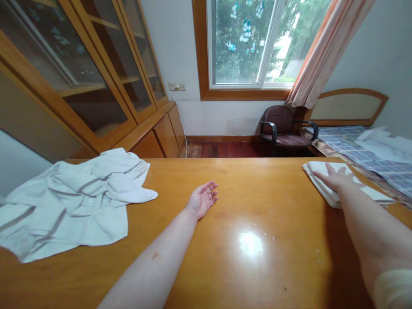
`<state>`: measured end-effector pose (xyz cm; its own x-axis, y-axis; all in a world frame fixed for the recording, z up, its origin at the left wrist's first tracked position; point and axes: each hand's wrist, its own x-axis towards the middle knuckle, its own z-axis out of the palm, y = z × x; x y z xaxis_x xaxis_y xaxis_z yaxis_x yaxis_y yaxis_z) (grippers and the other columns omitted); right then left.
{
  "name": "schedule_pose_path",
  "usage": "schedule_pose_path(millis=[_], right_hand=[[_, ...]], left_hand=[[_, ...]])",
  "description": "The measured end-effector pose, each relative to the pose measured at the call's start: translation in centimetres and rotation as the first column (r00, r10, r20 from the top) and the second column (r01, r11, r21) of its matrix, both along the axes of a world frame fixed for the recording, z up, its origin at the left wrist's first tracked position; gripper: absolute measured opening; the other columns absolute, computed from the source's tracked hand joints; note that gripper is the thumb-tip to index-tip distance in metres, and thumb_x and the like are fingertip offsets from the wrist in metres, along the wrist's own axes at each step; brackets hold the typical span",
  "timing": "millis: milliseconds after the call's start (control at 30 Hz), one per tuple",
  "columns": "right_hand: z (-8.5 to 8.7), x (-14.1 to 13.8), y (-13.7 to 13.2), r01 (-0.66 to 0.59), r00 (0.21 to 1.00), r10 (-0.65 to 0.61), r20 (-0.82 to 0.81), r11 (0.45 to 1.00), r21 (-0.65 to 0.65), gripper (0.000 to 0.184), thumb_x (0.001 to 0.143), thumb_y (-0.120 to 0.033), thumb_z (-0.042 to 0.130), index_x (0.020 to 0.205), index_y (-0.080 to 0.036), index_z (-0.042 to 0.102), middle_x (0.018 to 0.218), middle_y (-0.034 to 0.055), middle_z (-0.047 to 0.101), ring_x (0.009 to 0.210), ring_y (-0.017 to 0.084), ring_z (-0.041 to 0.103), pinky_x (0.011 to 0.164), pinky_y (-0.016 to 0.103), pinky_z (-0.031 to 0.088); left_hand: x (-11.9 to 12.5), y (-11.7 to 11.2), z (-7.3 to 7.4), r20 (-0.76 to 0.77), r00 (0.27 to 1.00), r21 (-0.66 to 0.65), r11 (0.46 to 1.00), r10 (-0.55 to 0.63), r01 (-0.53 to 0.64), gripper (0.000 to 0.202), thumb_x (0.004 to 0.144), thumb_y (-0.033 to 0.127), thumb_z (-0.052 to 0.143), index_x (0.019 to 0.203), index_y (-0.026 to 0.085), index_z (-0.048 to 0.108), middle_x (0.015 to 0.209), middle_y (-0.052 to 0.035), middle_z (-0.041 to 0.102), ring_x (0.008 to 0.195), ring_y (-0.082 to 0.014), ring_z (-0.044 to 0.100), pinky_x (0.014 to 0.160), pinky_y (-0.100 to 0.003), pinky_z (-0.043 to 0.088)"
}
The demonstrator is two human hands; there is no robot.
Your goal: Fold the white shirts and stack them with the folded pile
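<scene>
My right hand (pixel 337 177) lies flat with fingers spread on top of a folded white cloth (pixel 370 194) at the table's right side. The cloth is stacked in layers, and part of it is hidden under my hand and forearm. Near the middle of the wooden table (pixel 225 266), my left hand (pixel 202 200) rests palm turned up, fingers loosely curled and apart, holding nothing. To its left a crumpled white garment (pixel 86 197), apparently a shirt with a button showing, is spread in loose folds, apart from my hand.
A glass-doored wooden cabinet (pixel 128 60) stands at the left. Beyond the table are a brown armchair (pixel 279 122), a window (pixel 244 47) with a pink curtain (pixel 334 47), and a bed (pixel 341 133) at the right. A white cable (pixel 182 118) hangs from the wall socket (pixel 180 86).
</scene>
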<state>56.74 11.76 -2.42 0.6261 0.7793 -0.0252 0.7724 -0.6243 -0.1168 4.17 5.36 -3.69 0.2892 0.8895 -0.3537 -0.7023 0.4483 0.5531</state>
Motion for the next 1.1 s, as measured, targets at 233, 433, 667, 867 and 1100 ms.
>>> schedule_pose_path(millis=[233, 433, 667, 867, 1100], right_hand=[[-0.2, 1.1, 0.4, -0.017, 1.0, 0.017, -0.002, 1.0, 0.014, 0.086, 0.071, -0.081, 0.023, 0.144, -0.035, 0.018, 0.154, 0.0112, 0.002, 0.136, 0.042, 0.005, 0.095, 0.067, 0.011], [0.6, -0.3, 0.9, -0.035, 0.988, 0.037, 0.152, 0.999, -0.017, 0.076, 0.082, -0.067, 0.028, 0.145, -0.025, 0.025, 0.153, 0.0158, 0.006, 0.137, 0.04, 0.004, 0.096, 0.066, 0.006], [0.9, -11.4, -0.6, -0.316, 0.915, 0.374, -0.152, 0.898, 0.306, 0.039, 0.082, -0.042, 0.044, 0.101, -0.014, 0.064, 0.104, 0.0159, 0.064, 0.095, 0.027, 0.058, 0.082, 0.038, 0.042], [-2.0, -22.3, -4.2, -0.215, 0.491, 0.576, -0.654, 0.807, 0.55, 0.038, 0.07, -0.055, 0.054, 0.064, -0.017, 0.06, 0.051, -0.0005, 0.053, 0.045, 0.012, 0.044, 0.046, 0.025, 0.034], [-3.3, -21.8, -6.4, -0.199, 0.419, 0.655, -0.629, 0.742, 0.64, 0.039, 0.073, -0.057, 0.057, 0.07, -0.018, 0.06, 0.051, -0.0033, 0.051, 0.046, 0.011, 0.045, 0.047, 0.024, 0.035]], left_hand=[[0.0, 0.0, 0.1, -0.006, 1.0, -0.016, 1.0, 0.007, -0.008, 0.022, 0.083, 0.022, 0.048, 0.098, 0.014, 0.062, 0.092, -0.0067, 0.067, 0.067, -0.0121, 0.062, 0.062, -0.026, 0.05], [0.0, -0.1, 0.1, -0.017, 1.0, -0.006, 1.0, 0.006, -0.006, 0.022, 0.082, 0.022, 0.049, 0.098, 0.014, 0.062, 0.094, -0.0073, 0.066, 0.067, -0.012, 0.062, 0.061, -0.026, 0.05], [0.0, -0.3, 0.1, -0.029, 0.999, 0.001, 1.0, 0.017, -0.017, 0.022, 0.083, 0.021, 0.048, 0.099, 0.014, 0.061, 0.091, -0.0061, 0.065, 0.067, -0.0113, 0.061, 0.062, -0.026, 0.049], [-0.5, -0.8, 0.3, -0.004, 0.998, 0.007, 0.998, 0.066, -0.066, 0.005, 0.08, 0.022, 0.054, 0.077, 0.017, 0.054, 0.049, 0.0094, 0.038, 0.037, -0.0039, 0.034, 0.047, -0.019, 0.039], [-0.9, -1.0, 0.4, -0.228, 0.953, 0.137, 0.976, 0.198, -0.17, 0.015, 0.075, 0.025, 0.058, 0.068, 0.02, 0.046, 0.041, 0.013, 0.019, 0.03, -0.0032, 0.016, 0.035, -0.016, 0.018]])
